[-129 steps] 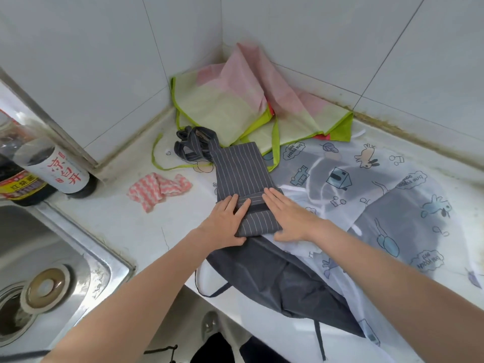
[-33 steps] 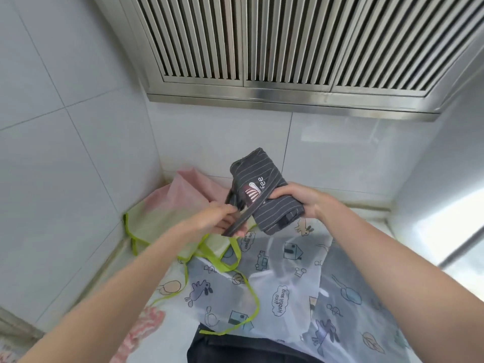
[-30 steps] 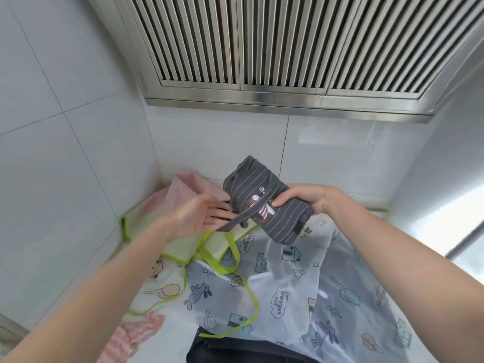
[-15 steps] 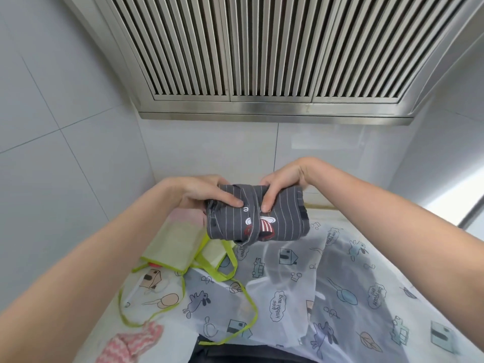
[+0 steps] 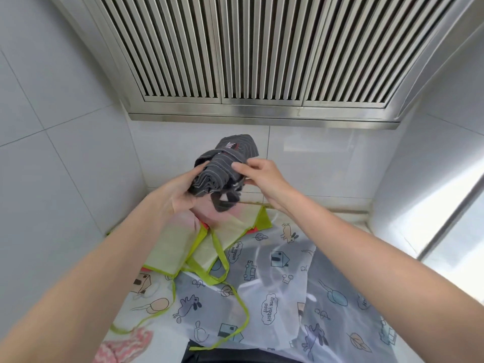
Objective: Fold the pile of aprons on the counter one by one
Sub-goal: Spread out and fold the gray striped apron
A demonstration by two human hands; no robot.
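A rolled grey pinstriped apron (image 5: pixel 225 166) is held up in the air in front of the tiled back wall. My left hand (image 5: pixel 180 191) cups its lower left end with curled fingers. My right hand (image 5: pixel 258 174) pinches its right side near a dangling dark strap. Below, on the counter, lie a translucent white apron with cartoon prints (image 5: pixel 277 292), a pale green and pink apron with lime trim (image 5: pixel 180 244) in the corner, and the edge of a dark apron (image 5: pixel 235 356) at the bottom.
A steel range hood with slatted vents (image 5: pixel 248 48) hangs close overhead. White tiled walls close in the left and back. A pink and white cloth (image 5: pixel 123 347) lies at the lower left. A bright window edge (image 5: pixel 450 231) stands at the right.
The striped apron went from lying flat on the counter to a rolled bundle held up. In the last half second the bundle turned end-on toward me and both hands shifted their hold.
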